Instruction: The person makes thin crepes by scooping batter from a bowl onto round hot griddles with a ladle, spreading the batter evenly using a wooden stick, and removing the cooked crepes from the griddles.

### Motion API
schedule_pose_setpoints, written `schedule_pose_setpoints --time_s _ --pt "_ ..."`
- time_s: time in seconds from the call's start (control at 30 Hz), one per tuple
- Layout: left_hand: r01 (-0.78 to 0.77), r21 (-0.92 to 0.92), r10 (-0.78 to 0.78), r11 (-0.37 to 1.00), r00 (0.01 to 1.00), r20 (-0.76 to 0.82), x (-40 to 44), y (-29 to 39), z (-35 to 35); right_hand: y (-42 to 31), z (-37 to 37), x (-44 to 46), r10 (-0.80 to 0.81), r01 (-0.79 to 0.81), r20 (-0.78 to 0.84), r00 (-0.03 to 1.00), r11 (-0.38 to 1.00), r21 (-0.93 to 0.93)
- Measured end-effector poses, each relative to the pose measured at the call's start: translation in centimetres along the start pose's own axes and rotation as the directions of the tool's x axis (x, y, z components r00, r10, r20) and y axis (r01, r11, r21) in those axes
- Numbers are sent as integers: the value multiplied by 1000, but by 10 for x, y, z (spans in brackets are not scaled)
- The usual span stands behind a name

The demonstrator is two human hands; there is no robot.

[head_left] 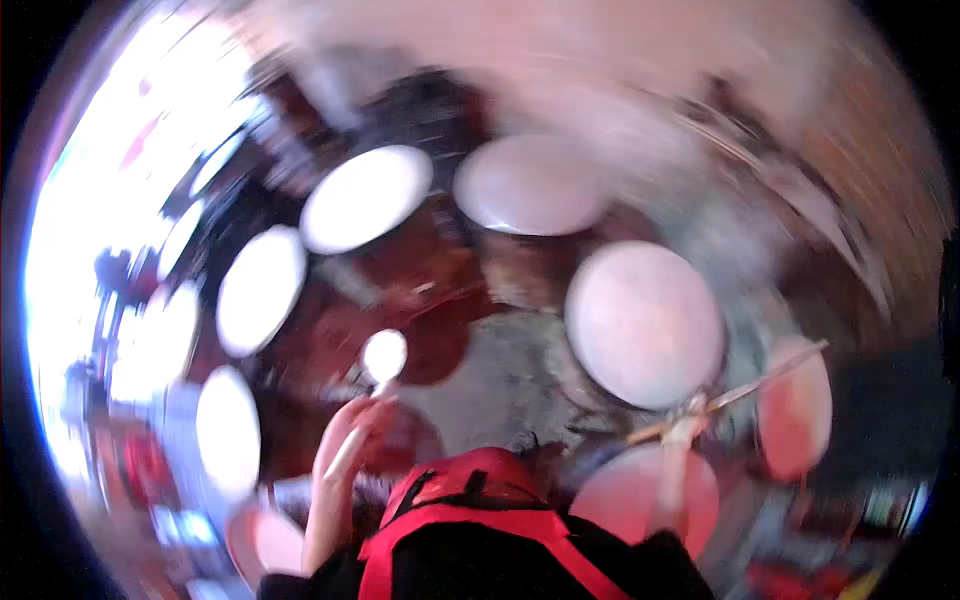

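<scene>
My left hand (362,420) reaches forward at lower left, its fingers closed at the stem of a small round white thing (385,354). Blur hides what kind of thing this is. To the right, my right hand (682,425) grips a long thin wooden stick (770,376), which slants up to the right. Under my right forearm lies a pinkish round disc (610,500). A larger pale disc (645,325) is just beyond that hand. Below my left hand a reddish round surface (410,440) shows in part.
Several white discs curve around the left and far side, among them a tilted one (367,199) and a pinkish-white one (530,185). A reddish disc (795,420) stands at the right. Grey floor (495,375) shows in the middle. Bright light floods the left edge.
</scene>
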State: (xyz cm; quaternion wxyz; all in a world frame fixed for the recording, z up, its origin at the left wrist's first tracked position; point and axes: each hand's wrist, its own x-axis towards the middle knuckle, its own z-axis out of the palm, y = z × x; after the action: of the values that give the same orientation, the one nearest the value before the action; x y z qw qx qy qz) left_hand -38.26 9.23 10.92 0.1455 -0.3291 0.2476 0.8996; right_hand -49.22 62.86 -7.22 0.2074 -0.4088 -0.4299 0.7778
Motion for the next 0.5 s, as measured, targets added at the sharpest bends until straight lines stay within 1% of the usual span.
schedule_pose_setpoints --time_s 0.03,0.07,0.1,0.13,0.17,0.2,0.23,0.27,0.3,0.33,0.37,0.4,0.43,0.47,0.5 --pt "23 -214 -20 976 1000 19 -22 -2 -7 24 50 -38 60 -22 286 956 990 -136" --pt "208 -571 -74 794 966 249 -28 -4 -46 72 86 -60 149 -15 359 921 936 -351" --pt "260 -801 -74 539 962 262 -49 -5 -59 120 119 -87 351 -302 260 900 930 -209" --pt "187 -833 -13 521 977 211 -66 -10 -90 131 153 -173 249 58 503 828 853 -519" --pt "57 -866 85 497 990 114 -88 -17 -113 178 165 -197 454 42 617 643 783 -620" --pt "-18 -894 166 448 984 64 -110 -24 -138 203 176 -235 591 17 722 359 770 -638" --pt "-91 -911 235 403 972 7 -128 -31 -161 247 183 -271 454 234 837 306 816 -528" --pt "-234 -912 305 336 943 -130 -156 -35 -178 261 191 -315 485 318 866 121 808 -497" --pt "-374 -874 348 311 900 -262 -180 -44 -214 273 193 -362 506 388 860 -60 806 -447" --pt "-648 -680 337 343 760 -556 -196 -52 -243 281 200 -404 465 586 849 -251 771 -249" --pt "-824 -414 310 386 539 -783 -214 -62 -284 293 201 -450 431 702 786 -443 712 5" --pt "-852 -118 293 511 302 -907 -224 -75 -319 307 197 -482 412 726 674 -614 631 275" --pt "-755 159 299 636 51 -953 -232 -92 -360 328 188 -504 470 692 606 -641 696 192" --pt "-331 535 389 777 -417 -822 -237 -120 -424 351 168 -524 520 664 541 -661 742 98" --pt "253 568 566 783 -670 -481 -243 -144 -490 377 157 -549 570 643 461 -680 766 2"
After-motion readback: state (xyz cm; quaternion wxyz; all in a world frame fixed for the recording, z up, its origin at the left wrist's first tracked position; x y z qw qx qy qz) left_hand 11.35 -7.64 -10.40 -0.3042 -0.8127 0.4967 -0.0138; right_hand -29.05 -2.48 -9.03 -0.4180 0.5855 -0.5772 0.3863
